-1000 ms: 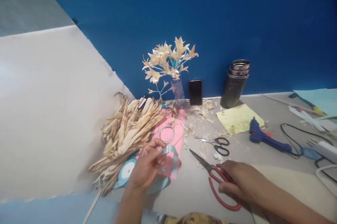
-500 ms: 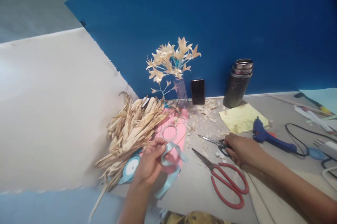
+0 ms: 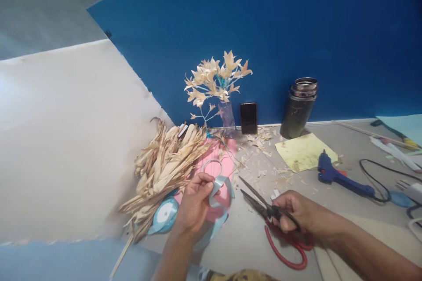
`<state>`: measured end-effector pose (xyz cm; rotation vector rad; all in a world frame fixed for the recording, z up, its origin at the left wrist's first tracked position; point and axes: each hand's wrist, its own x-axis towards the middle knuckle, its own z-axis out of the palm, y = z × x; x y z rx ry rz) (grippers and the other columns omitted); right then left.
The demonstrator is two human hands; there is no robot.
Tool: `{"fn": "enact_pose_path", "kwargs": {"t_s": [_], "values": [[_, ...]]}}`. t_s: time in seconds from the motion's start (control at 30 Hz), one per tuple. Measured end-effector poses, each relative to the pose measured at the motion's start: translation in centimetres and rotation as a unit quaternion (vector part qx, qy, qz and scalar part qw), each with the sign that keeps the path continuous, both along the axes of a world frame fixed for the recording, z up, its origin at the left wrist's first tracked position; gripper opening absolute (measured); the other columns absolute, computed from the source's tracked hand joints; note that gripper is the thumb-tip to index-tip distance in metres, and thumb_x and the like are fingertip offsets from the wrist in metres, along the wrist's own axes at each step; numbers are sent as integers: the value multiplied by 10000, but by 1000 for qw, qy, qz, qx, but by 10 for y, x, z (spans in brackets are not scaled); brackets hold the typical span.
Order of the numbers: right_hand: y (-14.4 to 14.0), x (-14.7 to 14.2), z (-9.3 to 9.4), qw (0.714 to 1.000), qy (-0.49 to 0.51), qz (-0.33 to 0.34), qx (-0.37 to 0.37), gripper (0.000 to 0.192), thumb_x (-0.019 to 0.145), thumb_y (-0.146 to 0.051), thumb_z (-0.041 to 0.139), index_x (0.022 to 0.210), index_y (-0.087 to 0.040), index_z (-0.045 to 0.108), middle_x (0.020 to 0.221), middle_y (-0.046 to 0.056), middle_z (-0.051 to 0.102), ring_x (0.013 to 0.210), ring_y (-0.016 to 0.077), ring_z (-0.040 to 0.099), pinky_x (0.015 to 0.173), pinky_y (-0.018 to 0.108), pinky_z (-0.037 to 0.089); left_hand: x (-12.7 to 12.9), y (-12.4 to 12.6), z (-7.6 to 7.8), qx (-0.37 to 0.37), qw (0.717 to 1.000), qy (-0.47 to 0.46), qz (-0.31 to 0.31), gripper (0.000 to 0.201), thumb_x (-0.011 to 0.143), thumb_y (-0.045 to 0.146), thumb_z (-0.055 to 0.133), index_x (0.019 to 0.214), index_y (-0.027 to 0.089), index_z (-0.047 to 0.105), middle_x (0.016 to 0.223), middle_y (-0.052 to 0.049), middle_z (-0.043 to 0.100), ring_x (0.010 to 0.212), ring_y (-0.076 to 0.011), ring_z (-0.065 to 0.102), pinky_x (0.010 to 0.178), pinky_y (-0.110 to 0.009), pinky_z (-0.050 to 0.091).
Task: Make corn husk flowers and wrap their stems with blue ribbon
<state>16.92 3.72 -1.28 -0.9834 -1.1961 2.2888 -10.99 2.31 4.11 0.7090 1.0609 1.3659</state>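
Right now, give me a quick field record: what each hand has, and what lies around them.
left hand: pinches a light blue ribbon
right hand: grips black-handled scissors, blades parted, tips toward the ribbon
under right hand: red-handled scissors flat on the table
ribbon spool: beside the left wrist
dried husks: piled left of the pink sheet
glue gun: lying to the right

Light blue ribbon (image 3: 220, 185), black-handled scissors (image 3: 263, 204), red-handled scissors (image 3: 286, 252), pink paper (image 3: 216, 164), tan corn husks (image 3: 165, 166), blue glue gun (image 3: 343, 177), yellow sheet (image 3: 305, 151), grey desk (image 3: 244, 237).
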Motion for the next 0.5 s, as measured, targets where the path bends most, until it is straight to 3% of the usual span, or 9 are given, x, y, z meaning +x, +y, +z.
{"fn": "enact_pose_path", "kwargs": {"t_s": [0.1, 0.23, 0.4, 0.5], "values": [[-3, -4, -7, 998, 64, 24, -13, 405, 601, -438, 876, 716, -90, 704, 525, -3, 626, 317, 17, 352, 299, 158, 177, 5, 0, 1, 13, 1000, 14, -2, 296, 636, 259, 877, 779, 161, 638, 688, 16, 634, 602, -102, 585, 609, -217, 443], [-7, -9, -12, 988, 140, 38, -44, 531, 626, -531, 870, 833, -65, 724, 643, 39, 682, 344, 15, 364, 325, 164, 215, 11, 1, 0, 10, 1000, 26, -7, 274, 652, 267, 857, 776, 162, 637, 688, 10, 629, 586, -105, 573, 596, -229, 430], [-16, -17, -10, 988, 146, 41, -24, 661, 620, -706, 799, 832, -92, 675, 673, 34, 657, 436, 37, 375, 428, 188, 290, 16, 0, -6, 17, 999, 28, -26, 213, 691, 225, 822, 760, 172, 628, 695, 17, 608, 573, -100, 561, 572, -228, 422], [-19, -23, -9, 992, 113, 39, -29, 595, 619, -645, 829, 775, -102, 642, 610, 15, 624, 430, 36, 347, 430, 188, 254, 19, -2, -8, 10, 999, 26, -40, 240, 666, 231, 843, 734, 160, 624, 734, 15, 601, 549, -77, 521, 525, -210, 391]]}}
